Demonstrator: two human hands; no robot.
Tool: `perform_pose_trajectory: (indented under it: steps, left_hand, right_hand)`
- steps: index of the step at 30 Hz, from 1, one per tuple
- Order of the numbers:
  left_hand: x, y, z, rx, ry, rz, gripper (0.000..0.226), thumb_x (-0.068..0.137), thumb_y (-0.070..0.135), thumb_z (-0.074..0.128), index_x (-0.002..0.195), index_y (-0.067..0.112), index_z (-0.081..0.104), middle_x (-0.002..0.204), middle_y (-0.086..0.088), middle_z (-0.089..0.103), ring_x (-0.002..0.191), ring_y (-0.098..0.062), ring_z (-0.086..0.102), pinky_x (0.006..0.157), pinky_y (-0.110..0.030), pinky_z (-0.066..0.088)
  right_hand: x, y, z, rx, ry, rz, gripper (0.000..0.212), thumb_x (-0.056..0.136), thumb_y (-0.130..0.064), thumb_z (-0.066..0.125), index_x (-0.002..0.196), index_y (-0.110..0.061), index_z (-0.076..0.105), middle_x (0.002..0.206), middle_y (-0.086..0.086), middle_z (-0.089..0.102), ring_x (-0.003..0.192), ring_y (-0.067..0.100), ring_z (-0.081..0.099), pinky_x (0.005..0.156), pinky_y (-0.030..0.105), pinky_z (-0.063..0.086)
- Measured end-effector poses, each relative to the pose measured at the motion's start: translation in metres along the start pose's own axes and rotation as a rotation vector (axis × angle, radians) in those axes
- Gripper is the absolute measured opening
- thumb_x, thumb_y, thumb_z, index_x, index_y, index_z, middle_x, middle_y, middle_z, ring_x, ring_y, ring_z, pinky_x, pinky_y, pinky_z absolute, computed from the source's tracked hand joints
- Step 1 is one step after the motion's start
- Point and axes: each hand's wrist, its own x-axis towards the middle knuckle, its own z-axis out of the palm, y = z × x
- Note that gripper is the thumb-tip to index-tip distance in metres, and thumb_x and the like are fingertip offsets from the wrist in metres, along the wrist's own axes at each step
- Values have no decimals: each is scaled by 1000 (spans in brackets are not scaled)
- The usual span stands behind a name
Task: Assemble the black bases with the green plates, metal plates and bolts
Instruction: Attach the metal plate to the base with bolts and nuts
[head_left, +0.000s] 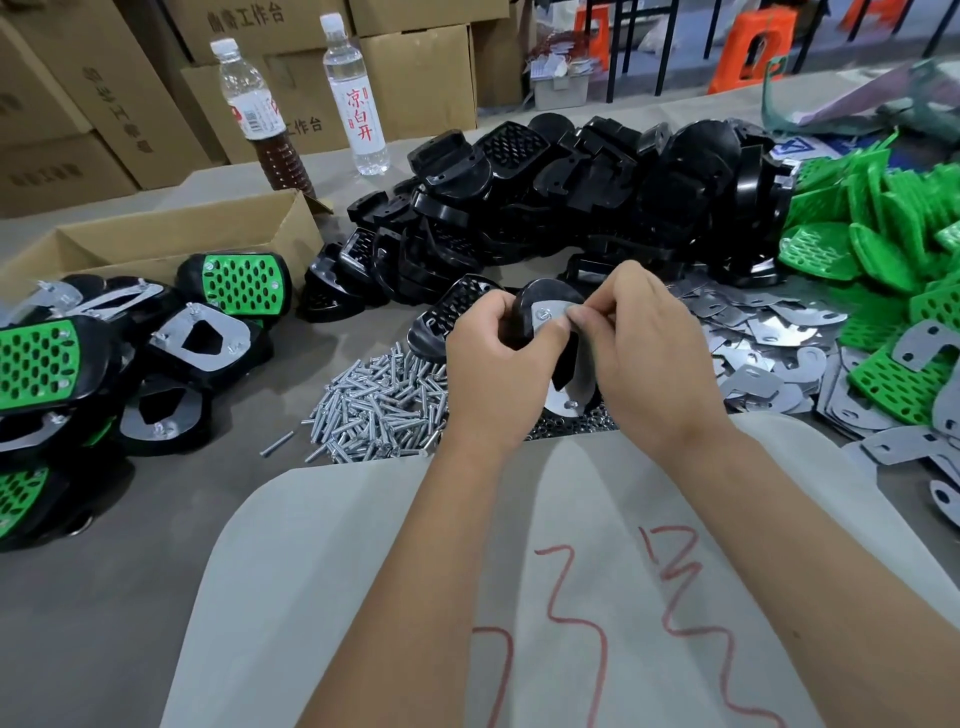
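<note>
At the counter (156, 545), a worker's left hand (493, 358) grips a black base (524, 306) held above the bolts (379, 410), while the right hand (644, 343) pinches a small part against the metal plate (563, 400) on it. Loose bases (597, 197) crowd the far side, green plates (883, 234) the right edge, metal plates (779, 332) beside them. Finished units (78, 364) lie left, near an open carton (171, 239); what it holds cannot be seen. The near counter lies under a pale sheet (363, 597).

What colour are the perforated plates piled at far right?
Bright green plates, clearest in the head view.
</note>
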Motion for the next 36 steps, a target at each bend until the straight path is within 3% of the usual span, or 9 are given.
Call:
perform_pose_trajectory:
  steps: [5, 8, 12, 18, 22, 25, 28, 31, 36]
  left_hand:
    - [1, 1, -1, 25, 13, 53, 21, 90, 13, 76, 84, 0, 60, 75, -12, 62, 69, -17, 54, 66, -42, 50]
    - [7, -4, -8, 45, 170, 66, 19, 90, 17, 76, 82, 12, 59, 74, 1, 61, 68, -12, 54, 67, -38, 50]
    - [15, -9, -19, -95, 382, 5, 18, 96, 29, 72, 89, 19, 59, 81, 5, 68, 74, -10, 60, 78, -41, 56]
    - [19, -11, -19, -282, 403, -157, 24, 100, 42, 67, 101, 19, 57, 104, -14, 72, 79, -21, 64, 82, -52, 64]
    - [17, -7, -12, -429, 311, -255, 23, 104, 40, 62, 103, 17, 56, 87, 3, 77, 85, -21, 76, 66, -43, 65]
    - [15, -5, -9, -461, 240, -313, 22, 102, 38, 65, 106, 18, 57, 97, -4, 77, 91, -26, 78, 63, -38, 63]
    - [13, -5, -11, -451, 170, -322, 30, 93, 14, 77, 116, 15, 58, 113, -14, 74, 99, -30, 77, 68, -38, 64]
    - [11, -6, -11, -460, 111, -337, 46, 84, -9, 74, 120, 15, 58, 111, -16, 75, 100, -35, 76, 75, -42, 65]
    - [10, -5, -9, -435, 53, -313, 53, 81, -13, 74, 122, 15, 57, 103, -17, 77, 90, -32, 78, 74, -45, 65]
  right_hand:
    - [2, -6, 2, 60, 94, 48, 27, 105, -32, 57, 88, -15, 45, 71, -11, 59, 70, 15, 58, 63, 34, 42]
    - [2, 0, -2, 144, -67, -24, 32, 102, -35, 65, 84, -14, 50, 56, -15, 59, 56, 6, 54, 55, 20, 36]
    - [1, 3, -1, -232, -499, -166, 25, 90, -50, 72, 90, -29, 59, 90, -12, 56, 89, 14, 57, 75, 37, 46]
    - [1, -3, -1, -253, -598, -94, 24, 96, -47, 69, 82, -30, 59, 96, -12, 54, 95, 17, 56, 74, 35, 38]
    - [0, 0, 0, 100, -330, -10, 23, 97, -26, 73, 81, -16, 60, 74, 1, 66, 69, 23, 58, 69, 42, 50]
    - [3, 3, -6, 385, -20, 83, 16, 92, -13, 78, 81, -16, 67, 71, -1, 67, 63, 17, 59, 59, 29, 50]
    - [4, 5, -10, 562, 3, 134, 15, 89, -5, 79, 83, -16, 73, 74, 2, 71, 58, 15, 64, 53, 21, 52]
    - [2, 4, -9, 669, -14, 164, 10, 87, -2, 81, 87, -11, 78, 73, 7, 74, 59, 18, 67, 54, 27, 57]
    - [0, 2, -5, 567, 11, 138, 6, 88, -9, 82, 85, -14, 81, 73, 0, 72, 51, 18, 64, 45, 34, 56]
